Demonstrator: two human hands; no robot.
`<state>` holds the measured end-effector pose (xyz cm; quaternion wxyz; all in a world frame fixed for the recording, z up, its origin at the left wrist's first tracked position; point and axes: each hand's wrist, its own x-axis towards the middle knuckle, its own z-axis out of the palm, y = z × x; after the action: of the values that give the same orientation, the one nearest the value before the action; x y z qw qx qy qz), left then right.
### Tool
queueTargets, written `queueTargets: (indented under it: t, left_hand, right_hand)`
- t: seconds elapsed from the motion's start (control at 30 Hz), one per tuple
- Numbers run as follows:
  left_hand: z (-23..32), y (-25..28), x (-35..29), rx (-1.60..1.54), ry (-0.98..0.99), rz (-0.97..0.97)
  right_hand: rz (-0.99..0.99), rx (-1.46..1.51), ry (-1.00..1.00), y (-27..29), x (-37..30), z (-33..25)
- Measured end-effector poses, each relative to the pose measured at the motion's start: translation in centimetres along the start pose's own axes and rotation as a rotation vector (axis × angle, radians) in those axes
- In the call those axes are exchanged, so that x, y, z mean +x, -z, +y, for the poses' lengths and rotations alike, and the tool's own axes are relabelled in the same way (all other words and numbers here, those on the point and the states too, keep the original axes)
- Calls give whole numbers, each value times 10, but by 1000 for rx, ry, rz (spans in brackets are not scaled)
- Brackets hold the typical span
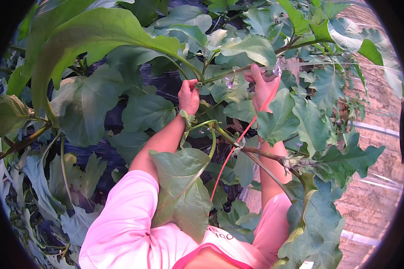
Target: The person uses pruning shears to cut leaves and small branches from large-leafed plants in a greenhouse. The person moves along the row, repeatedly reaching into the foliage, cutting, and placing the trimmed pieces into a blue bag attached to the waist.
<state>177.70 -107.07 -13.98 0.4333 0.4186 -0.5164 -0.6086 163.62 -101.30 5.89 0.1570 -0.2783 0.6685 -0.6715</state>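
Tan ground [368, 154] — brightly lit.

A: Top?
B: Shirt [175, 246], pale pink, soft cloth, creased on the left.
A: Neck?
B: Trim [191, 254], deeper pink, a curved band at the near edge.
A: Markings?
B: Dark lettering [222, 234] on the chest, just far of the band, partly hidden.
A: Sleeves?
B: Left sleeve [121, 215] loose, folded, plain hem. Right sleeve [276, 219] also pink.
A: Farther out?
B: Left hand [189, 97] and right hand [262, 87] bare, forearms [166, 139] likewise.
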Motion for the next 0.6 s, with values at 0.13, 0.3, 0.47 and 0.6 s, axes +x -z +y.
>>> queueTargets:
  t: [0.13,0.3,0.47,0.6]
  left_hand:
    - [12,-1,4,110,96,-1]
    - [13,2,16,123,128,2]
    - [-2,13,-7,460,175,-95]
    - [-17,45,4,-325,425,-518]
  right_hand:
    - [28,-28,6,10,-8,4]
    - [54,-20,24,1,-10,6]
    - [110,1,16,12,-19,-3]
    - [-6,-102,25,19,-20,-6]
